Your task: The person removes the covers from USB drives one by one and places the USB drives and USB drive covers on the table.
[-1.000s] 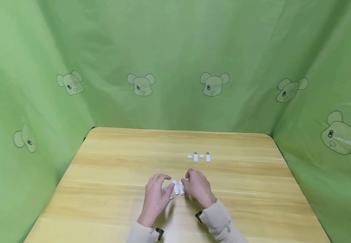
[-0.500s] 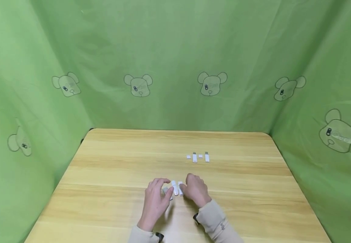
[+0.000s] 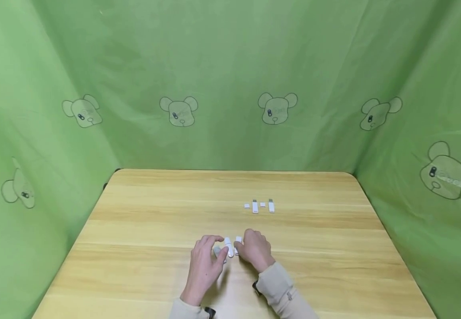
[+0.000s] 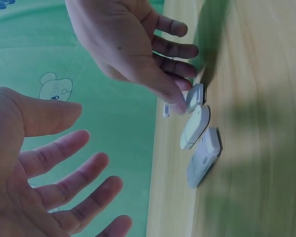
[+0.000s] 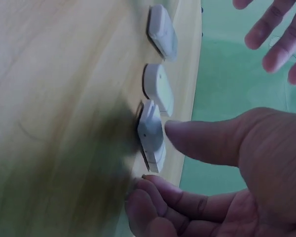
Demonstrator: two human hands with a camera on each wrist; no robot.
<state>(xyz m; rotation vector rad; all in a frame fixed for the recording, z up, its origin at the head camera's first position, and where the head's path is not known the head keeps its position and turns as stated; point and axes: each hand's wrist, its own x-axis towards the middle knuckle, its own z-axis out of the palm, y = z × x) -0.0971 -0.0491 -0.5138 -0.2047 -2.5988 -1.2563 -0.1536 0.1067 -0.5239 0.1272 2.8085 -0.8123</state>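
Side by side on the table lie three white sticks. The rightmost, a capped USB stick (image 5: 150, 133), is slightly turned, its ends showing past the thumb of my right hand (image 3: 256, 250). Its thumb and curled forefinger hold it at the side and at the cap end. In the middle lies a rounded white USB stick (image 4: 196, 127), with a seam across one end. The left one, a flat stick (image 4: 205, 157) with a greyish face, is partly hidden by the left thumb in the head view. My left hand (image 3: 204, 268) hovers beside it, fingers apart, holding nothing.
Farther back on the wooden table (image 3: 154, 212) lie two white USB sticks with metal plugs bared, a left one (image 3: 255, 207) and a right one (image 3: 271, 206). Small white caps (image 3: 246, 205) lie beside them. A green curtain (image 3: 226, 141) surrounds the table's back and sides.
My right hand has come down and left onto the rightmost USB stick, which has turned a little. The left hand has stayed nearly in place. The head view has shifted slightly.
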